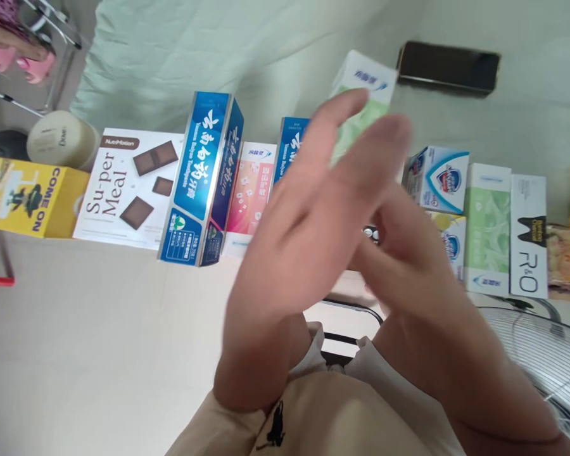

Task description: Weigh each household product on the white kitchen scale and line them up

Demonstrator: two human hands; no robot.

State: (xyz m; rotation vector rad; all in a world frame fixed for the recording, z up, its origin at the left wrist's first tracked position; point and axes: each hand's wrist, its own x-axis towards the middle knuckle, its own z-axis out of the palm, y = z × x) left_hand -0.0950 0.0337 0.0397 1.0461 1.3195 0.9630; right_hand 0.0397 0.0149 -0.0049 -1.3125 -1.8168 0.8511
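Note:
My left hand (pixel 308 221) is in the middle of the view, its thumb and a finger closed round a white and green toothpaste box (pixel 363 79). That box stands tilted, its top end showing and its lower part hidden by the hand. Close behind is my right hand (pixel 408 253), its fingers mostly hidden by the left hand, so I cannot tell their grip. Left of the hands stand a blue toothpaste box (pixel 197 171), a pink toothpaste box (pixel 250 196) and another blue toothpaste box (pixel 289 142), partly covered by my left hand.
On the left are a white Su-per Meal box (pixel 128 218), a yellow box (pixel 59 202) and a round tub (pixel 59 139). Soap boxes (pixel 446 177), a green toothpaste box (pixel 488 234) and a white R&O box (pixel 529 253) are right. A phone (pixel 449 66) lies behind; a wire-grilled fan (pixel 536 354) stands lower right.

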